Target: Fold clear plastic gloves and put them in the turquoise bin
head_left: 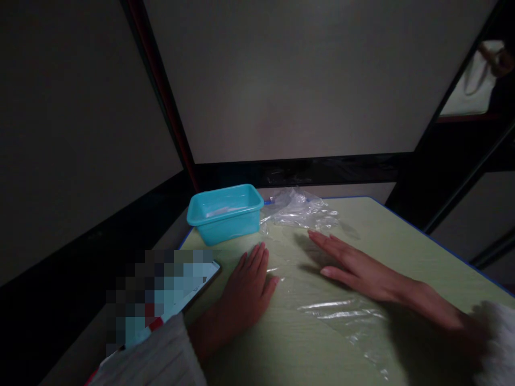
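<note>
Flat tablet-like object (204, 275) at left: most of surface lost under pixel blocks, part behind left sleeve (151, 354). Left sleeve cut by bottom edge; right sleeve (499, 339) blurred, cut by right edge. Palms of left hand (250, 289) and right hand (360, 268) hidden. Clear film (341, 311): outline hard to trace. Pale contents (227, 210) of blue basin (231, 229) too indistinct to name. Desk (402, 228) runs off bottom edge. White object (469, 86), upper right: dim, partly covered.
</note>
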Available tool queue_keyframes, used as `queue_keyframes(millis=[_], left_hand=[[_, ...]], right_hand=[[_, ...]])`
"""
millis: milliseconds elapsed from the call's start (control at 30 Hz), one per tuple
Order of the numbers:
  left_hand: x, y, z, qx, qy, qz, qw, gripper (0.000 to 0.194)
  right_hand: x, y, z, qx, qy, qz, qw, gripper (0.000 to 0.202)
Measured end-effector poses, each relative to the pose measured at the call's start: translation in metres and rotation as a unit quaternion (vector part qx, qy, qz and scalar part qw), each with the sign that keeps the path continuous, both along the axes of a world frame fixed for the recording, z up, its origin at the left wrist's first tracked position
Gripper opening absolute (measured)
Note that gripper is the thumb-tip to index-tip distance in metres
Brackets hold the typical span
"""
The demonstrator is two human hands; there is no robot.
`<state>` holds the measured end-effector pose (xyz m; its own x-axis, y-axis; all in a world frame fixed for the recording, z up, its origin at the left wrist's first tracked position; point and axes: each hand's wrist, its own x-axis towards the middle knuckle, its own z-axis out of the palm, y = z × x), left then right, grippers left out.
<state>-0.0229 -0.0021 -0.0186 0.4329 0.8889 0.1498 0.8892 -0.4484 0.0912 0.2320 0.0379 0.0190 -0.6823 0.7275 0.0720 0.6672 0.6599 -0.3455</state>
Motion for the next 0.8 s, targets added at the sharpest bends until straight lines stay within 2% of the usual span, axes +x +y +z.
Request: queue_keyframes(millis=[167,333,500,800], left_hand=[[-0.002,-0.002,-0.015,0.026,-0.007,-0.014,1.0,0.056],[-0.003,-0.001,-0.021,0.036,-0.02,-0.018,0.999,0.057],[-0.002,-0.001,-0.014,0.013,-0.002,-0.016,1.0,0.062],[0.001,-0.004,-0.001,-0.036,0.032,0.003,0.999,0.063]], right_hand=[[-0.046,-0.022,-0.006,0.013,0.011,0.071,0.997,0.074],[-0.069,-0.031,-0.015,-0.012,-0.006,0.138,0.99,0.081],[-0.067,-0.035,-0.019,-0.052,-0.04,0.107,0.992,0.08],[-0.046,-0.042,-0.021,-0.064,-0.045,0.081,0.994,0.084]])
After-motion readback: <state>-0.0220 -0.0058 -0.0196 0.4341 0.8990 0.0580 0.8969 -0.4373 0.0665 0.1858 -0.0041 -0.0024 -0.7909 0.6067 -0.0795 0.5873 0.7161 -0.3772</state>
